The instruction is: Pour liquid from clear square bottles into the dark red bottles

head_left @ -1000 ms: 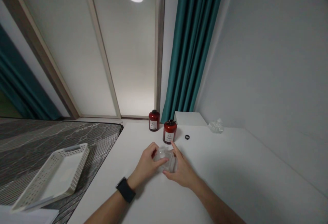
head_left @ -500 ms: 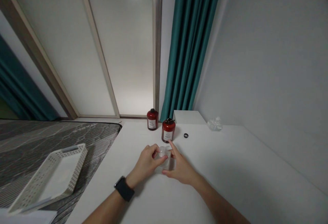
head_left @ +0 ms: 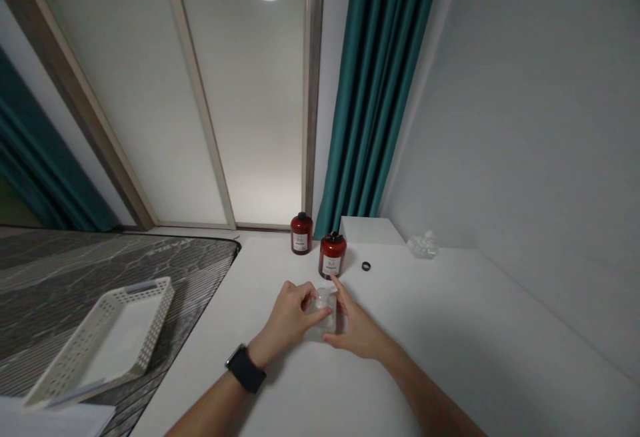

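Both my hands meet around a small see-through bottle [head_left: 327, 317] with a whitish, rounded top, low over the white table. My left hand [head_left: 295, 310], with a black watch on its wrist, is closed at the left side and top of the bottle, thumb reaching across it. From the right, my right hand [head_left: 357, 327] grips the bottle's side with thumb and fingers. Just beyond the hands stands a dark red bottle [head_left: 332, 256] with a white label. A second red bottle [head_left: 301, 234] with a black top stands behind it. A small black ring [head_left: 366, 266] lies to the right.
At the back of the table [head_left: 450, 350] are a white box [head_left: 373, 230] and crumpled clear plastic [head_left: 423, 245] near the wall. Left of the table, a white perforated basket [head_left: 163, 310] rests on a grey patterned surface. Teal curtains [head_left: 380, 90] hang behind.
The view has shifted slightly, so everything sits a little further right. Both hands keep their hold on the see-through bottle, with hardly any change in the fingers.
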Available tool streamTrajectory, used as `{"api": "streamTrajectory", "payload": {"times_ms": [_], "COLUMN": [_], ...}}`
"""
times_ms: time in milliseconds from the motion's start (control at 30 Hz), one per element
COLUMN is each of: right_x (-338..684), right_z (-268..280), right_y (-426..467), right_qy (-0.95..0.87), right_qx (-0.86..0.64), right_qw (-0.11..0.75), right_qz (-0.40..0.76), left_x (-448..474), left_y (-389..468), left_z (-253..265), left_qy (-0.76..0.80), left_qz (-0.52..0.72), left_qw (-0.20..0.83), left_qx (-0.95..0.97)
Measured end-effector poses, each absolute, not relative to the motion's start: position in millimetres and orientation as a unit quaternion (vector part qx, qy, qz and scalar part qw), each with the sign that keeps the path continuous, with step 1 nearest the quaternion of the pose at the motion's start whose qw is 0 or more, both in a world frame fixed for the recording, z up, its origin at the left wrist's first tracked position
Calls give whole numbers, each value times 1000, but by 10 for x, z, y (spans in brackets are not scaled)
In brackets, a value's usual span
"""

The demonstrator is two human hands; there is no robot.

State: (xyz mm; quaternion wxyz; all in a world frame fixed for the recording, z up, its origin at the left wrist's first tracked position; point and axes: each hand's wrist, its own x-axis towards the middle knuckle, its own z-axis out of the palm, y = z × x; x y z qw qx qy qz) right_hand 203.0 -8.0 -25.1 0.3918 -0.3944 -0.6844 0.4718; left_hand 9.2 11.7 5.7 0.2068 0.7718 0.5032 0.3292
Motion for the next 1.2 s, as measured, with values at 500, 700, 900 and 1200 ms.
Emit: {"api": "streamTrajectory", "payload": {"times_ms": [500,700,900,1200], "right_x": [2011,2029,2037,2168], "right_z": [-224,-207,-241,-273], "right_y": [-103,-96,-76,28], "right_qy": [-683,-689,-686,-669], "right_qx": [-409,-390,-354,-326], "right_qw": [374,366,372,363], "right_qz": [476,490,515,561], "left_x": [117,85,74,-65], "left_y": [103,116,105,119], "left_z": [50,152,148,97], "left_qy": [497,457,456,361], "left_qz": [323,318,319,346], "left_qw": [177,186,214,287], "left_qx": [786,810,803,817]}}
